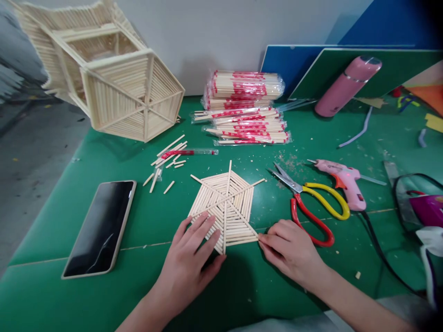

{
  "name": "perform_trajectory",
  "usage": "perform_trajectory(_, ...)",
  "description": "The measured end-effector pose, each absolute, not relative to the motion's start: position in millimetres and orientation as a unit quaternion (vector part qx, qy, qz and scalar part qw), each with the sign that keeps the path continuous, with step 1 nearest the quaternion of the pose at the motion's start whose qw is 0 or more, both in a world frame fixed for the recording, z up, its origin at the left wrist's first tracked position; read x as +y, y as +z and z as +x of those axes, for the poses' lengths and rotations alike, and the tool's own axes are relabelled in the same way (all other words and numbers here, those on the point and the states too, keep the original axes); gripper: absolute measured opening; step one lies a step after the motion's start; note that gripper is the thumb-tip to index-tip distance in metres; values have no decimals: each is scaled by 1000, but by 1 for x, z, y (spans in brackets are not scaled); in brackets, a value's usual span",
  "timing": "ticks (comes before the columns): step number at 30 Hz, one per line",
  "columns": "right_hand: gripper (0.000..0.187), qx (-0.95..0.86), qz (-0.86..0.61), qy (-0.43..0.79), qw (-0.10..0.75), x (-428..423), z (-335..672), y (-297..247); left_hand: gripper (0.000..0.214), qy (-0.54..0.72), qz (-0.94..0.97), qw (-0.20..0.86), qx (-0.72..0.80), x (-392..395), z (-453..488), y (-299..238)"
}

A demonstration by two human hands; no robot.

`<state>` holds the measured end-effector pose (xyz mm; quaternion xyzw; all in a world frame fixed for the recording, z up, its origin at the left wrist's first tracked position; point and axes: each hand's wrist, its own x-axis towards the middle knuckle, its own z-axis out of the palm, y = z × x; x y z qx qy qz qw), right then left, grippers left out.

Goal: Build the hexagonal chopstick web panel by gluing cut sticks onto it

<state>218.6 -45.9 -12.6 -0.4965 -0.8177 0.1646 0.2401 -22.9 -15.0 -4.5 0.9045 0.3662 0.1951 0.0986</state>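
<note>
Stick hexagon [242, 203] on green table [145, 267], pale wall [207, 37] beyond; left hand [188, 256] outspread atop, right hand [290, 249] tight on corner.

A left hand [188, 260] hides part of a hexagonal stick panel [226, 199] at center, while frame edges crop a larger stick model [119, 87], upper left, and a purple object [429, 210], far right.

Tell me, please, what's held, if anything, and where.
The right hand pinches the stick hexagon by its near-right corner; the left hand rests over its near-left side.
</note>
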Motion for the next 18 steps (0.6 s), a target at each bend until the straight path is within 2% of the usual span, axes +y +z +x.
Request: perform_trajectory(18,15,-820,-492,158,246,-46,219,-9,31,169,905,107,376,-17,-23,-3)
